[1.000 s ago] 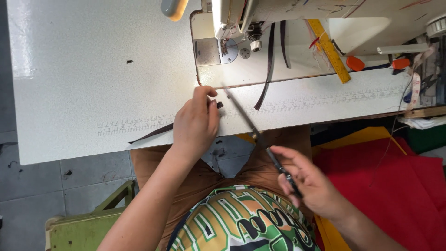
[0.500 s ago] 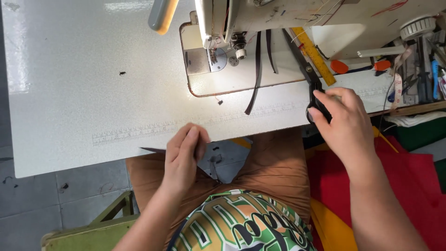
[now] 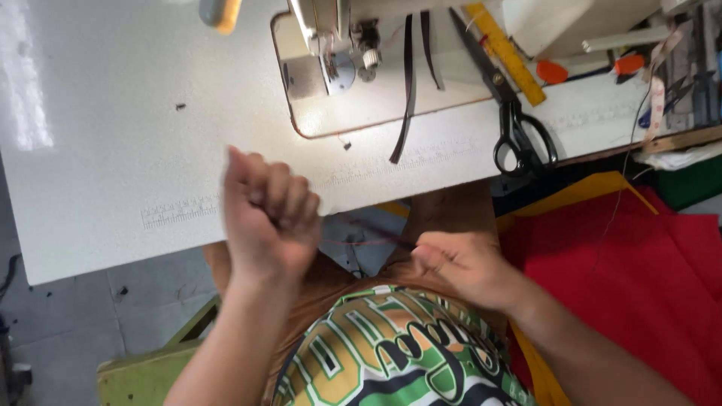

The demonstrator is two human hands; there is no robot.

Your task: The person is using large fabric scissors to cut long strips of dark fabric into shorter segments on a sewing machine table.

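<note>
The left hand [image 3: 271, 218] is curled into a loose fist above the near edge of the white bench [image 3: 113, 150], fingers pressed together. A thin red thread [image 3: 361, 242] runs from it toward three o'clock, to the right hand [image 3: 459, 267], which pinches it over the lap. Black scissors [image 3: 511, 120] lie on the bench at one o'clock, well apart.

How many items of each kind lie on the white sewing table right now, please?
Black scissors: 1
Black straps: 2
Yellow ruler: 1
Orange pieces: 2
Total: 6
</note>
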